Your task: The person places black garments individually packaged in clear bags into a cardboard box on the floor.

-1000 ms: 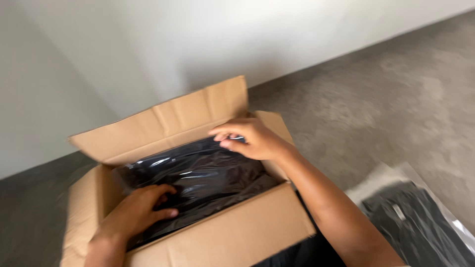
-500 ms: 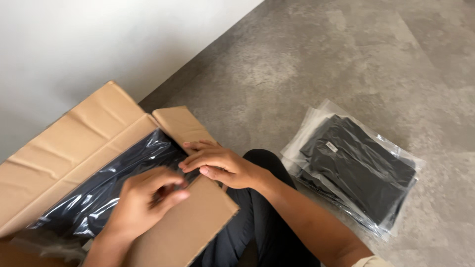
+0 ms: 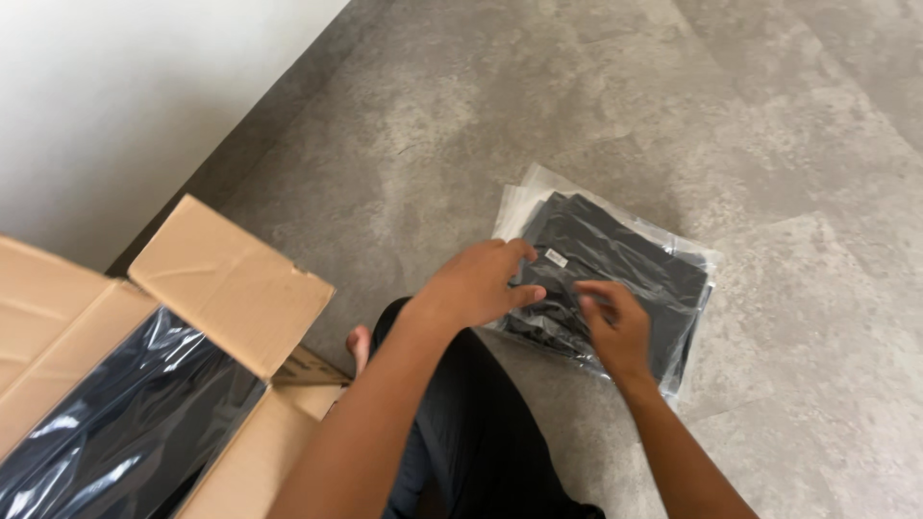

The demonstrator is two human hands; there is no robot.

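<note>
Both hands are laid on the stack of clear bags of folded black clothing (image 3: 625, 264), which lies on the grey floor (image 3: 769, 115) to the person's right, well apart from the box. That floor fills most of the view, bordered by a white wall (image 3: 125, 86) at upper left. An opened cardboard box (image 3: 231, 274) is seen at lower left, and more black garments in shiny plastic (image 3: 125, 432) are packed inside it. The left hand (image 3: 476, 284) is spread flat on the stack's near edge, fingers extended. The right hand (image 3: 615, 322) is curled loosely, its fingertips pressed onto the top bag.
</note>
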